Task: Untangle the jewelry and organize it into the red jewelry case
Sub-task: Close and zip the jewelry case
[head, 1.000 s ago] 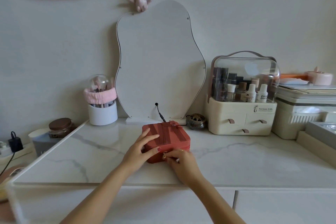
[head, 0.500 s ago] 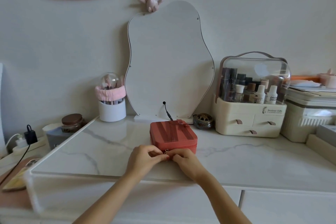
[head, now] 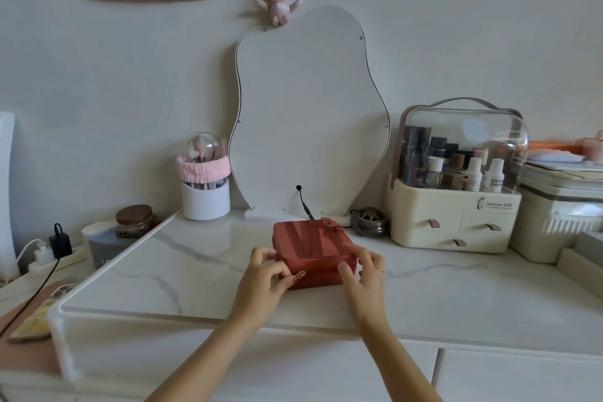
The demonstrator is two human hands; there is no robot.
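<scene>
Since half a second ago, both hands have been drawn apart along the front of the red jewelry case point(head: 312, 251), where they had been pinched together at the middle of the zip line. The marble tabletop point(head: 169, 271) carries the case near its front edge, well within reach, presumably so that it can be opened and filled without stretching. Behind it a wavy-edged mirror point(head: 310, 114) is leaned against the wall, with a cosmetics organizer point(head: 456, 212) to the right; neither is touched. The case is lying flat and seemingly closed. Its right front corner is gripped by the right hand point(head: 362, 274), fingers curled over the lid's edge and thumb on the front wall, probably to brace it against the pull. The left hand point(head: 266, 272) is curled at the left front corner, with a small gold zipper pull point(head: 299, 275) pinched at its fingertips, judged to be on its way round the corner. No jewelry is seen on the tabletop; it may be inside.
</scene>
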